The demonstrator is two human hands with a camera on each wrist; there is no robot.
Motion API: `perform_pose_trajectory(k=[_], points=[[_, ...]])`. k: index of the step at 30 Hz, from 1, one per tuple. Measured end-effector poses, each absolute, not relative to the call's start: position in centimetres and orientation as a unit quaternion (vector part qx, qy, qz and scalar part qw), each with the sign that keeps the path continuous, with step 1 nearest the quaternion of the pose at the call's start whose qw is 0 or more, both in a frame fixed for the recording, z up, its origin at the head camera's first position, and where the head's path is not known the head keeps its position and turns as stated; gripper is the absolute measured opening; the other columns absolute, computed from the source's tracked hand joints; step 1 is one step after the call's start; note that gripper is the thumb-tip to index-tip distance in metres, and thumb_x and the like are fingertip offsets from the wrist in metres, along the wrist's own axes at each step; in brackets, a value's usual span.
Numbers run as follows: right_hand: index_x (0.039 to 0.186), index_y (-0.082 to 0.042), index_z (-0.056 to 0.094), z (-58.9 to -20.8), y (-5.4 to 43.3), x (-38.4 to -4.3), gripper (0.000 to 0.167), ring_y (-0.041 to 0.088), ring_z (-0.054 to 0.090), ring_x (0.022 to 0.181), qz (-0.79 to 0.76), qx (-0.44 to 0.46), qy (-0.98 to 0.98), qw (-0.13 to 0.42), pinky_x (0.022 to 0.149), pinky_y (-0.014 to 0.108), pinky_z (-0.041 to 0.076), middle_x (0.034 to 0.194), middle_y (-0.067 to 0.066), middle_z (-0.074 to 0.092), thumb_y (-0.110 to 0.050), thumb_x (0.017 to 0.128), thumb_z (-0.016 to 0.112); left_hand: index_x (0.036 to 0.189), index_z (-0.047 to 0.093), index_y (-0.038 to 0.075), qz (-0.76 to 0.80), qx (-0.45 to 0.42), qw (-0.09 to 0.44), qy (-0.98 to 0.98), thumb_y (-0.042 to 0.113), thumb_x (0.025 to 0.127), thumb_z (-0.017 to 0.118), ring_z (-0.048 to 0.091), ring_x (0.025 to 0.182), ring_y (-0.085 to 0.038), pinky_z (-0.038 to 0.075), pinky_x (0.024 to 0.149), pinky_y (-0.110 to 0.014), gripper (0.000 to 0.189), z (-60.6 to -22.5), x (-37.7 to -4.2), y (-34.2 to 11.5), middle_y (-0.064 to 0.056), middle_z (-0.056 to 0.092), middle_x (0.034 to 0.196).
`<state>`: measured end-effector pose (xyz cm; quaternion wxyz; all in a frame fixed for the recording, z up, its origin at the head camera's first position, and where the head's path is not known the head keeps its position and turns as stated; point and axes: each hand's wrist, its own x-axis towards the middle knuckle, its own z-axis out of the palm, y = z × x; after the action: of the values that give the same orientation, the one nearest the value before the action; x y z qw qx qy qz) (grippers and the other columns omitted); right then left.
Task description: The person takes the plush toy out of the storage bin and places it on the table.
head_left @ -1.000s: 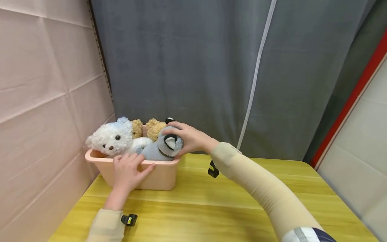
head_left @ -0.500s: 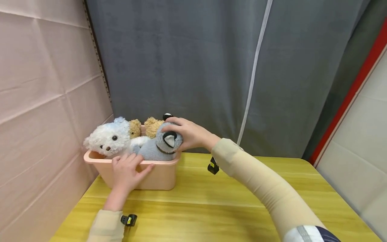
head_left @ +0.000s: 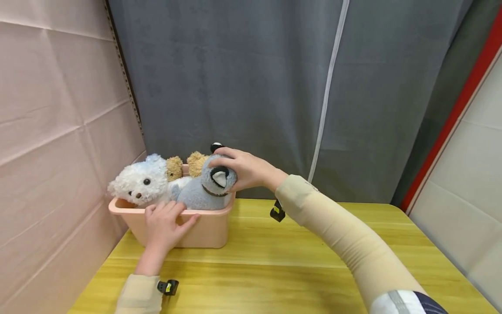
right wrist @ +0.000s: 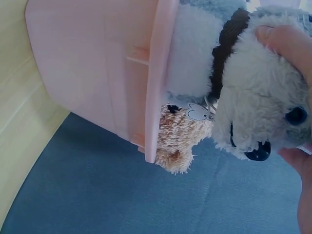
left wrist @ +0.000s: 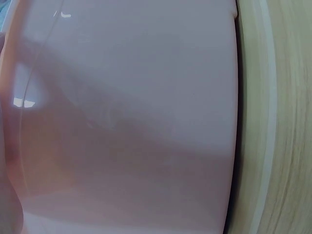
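My right hand point(head_left: 252, 171) holds a grey and white plush dog point(head_left: 196, 194) by its head, fingers over the top. The right wrist view shows the dog's dark collar, heart-shaped tag point(right wrist: 197, 112) and black nose point(right wrist: 259, 151), with thumb and fingers on either side of the head. Its body lies in a pink plastic bin point(head_left: 209, 231). My left hand point(head_left: 162, 224) grips the bin's front rim, fingers hooked over it. A white fluffy bear point(head_left: 137, 183) with a bluish ear leans at the bin's left end. Behind the dog, a brown curly plush point(head_left: 196, 162) is partly hidden.
The bin stands at the left of a yellow wood-grain table point(head_left: 298, 253), close to a pale pink cloth wall point(head_left: 55, 144). A grey curtain point(head_left: 243, 87) hangs behind the table. A white panel point(head_left: 466, 174) with a red edge stands at the right.
My right hand and the dog's head have risen slightly, the dark ear now higher above the bin. My left hand stays on the rim.
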<state>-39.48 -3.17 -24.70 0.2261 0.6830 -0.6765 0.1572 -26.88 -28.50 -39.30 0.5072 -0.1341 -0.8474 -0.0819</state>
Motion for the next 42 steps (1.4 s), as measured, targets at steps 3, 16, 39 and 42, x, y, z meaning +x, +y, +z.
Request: perform_pose_trajectory(k=[3,16,39,42], points=[[0.126,-0.014,0.059,-24.5,-2.8,-39.6,0.071,0.026,0.051,0.121,0.157,0.679,-0.680,0.230,0.101,0.033,0.039,0.135,0.015,0.047,-0.032,0.065,0.091,0.078,0.058,0.015,-0.083,-0.134,0.503,-0.850,0.066,0.085,0.053,0.046,0.065,-0.024,0.030,0.072,-0.050,0.051,-39.4,-27.1,-28.3,-0.001,0.054,0.069],[0.126,-0.014,0.059,-22.7,-0.9,-39.5,0.068,0.027,0.053,0.119,0.156,0.659,-0.690,0.254,0.097,0.035,0.043,0.137,0.015,0.047,-0.027,0.067,0.089,0.071,0.050,0.016,-0.092,-0.147,0.512,-0.842,0.068,0.085,0.051,0.042,0.062,-0.022,0.029,0.073,-0.049,0.054,-39.5,-28.2,-28.0,0.002,0.046,0.064],[0.129,-0.016,0.055,-14.5,5.2,-38.9,0.073,0.020,0.049,0.121,0.188,0.584,-0.720,0.324,0.097,0.035,0.041,0.137,0.006,0.046,-0.025,0.064,0.088,0.077,0.058,0.014,-0.096,-0.141,0.507,-0.845,0.065,0.083,0.053,0.046,0.065,-0.025,0.028,0.074,-0.052,0.052,-38.9,-28.6,-28.9,-0.002,0.056,0.068],[0.130,-0.017,0.056,-14.3,6.2,-39.2,0.074,0.021,0.051,0.119,0.177,0.567,-0.737,0.321,0.097,0.036,0.042,0.136,0.005,0.046,-0.026,0.064,0.088,0.076,0.056,0.015,-0.092,-0.137,0.502,-0.849,0.066,0.084,0.052,0.045,0.064,-0.024,0.028,0.074,-0.052,0.052,-39.0,-28.5,-29.0,-0.001,0.054,0.067]])
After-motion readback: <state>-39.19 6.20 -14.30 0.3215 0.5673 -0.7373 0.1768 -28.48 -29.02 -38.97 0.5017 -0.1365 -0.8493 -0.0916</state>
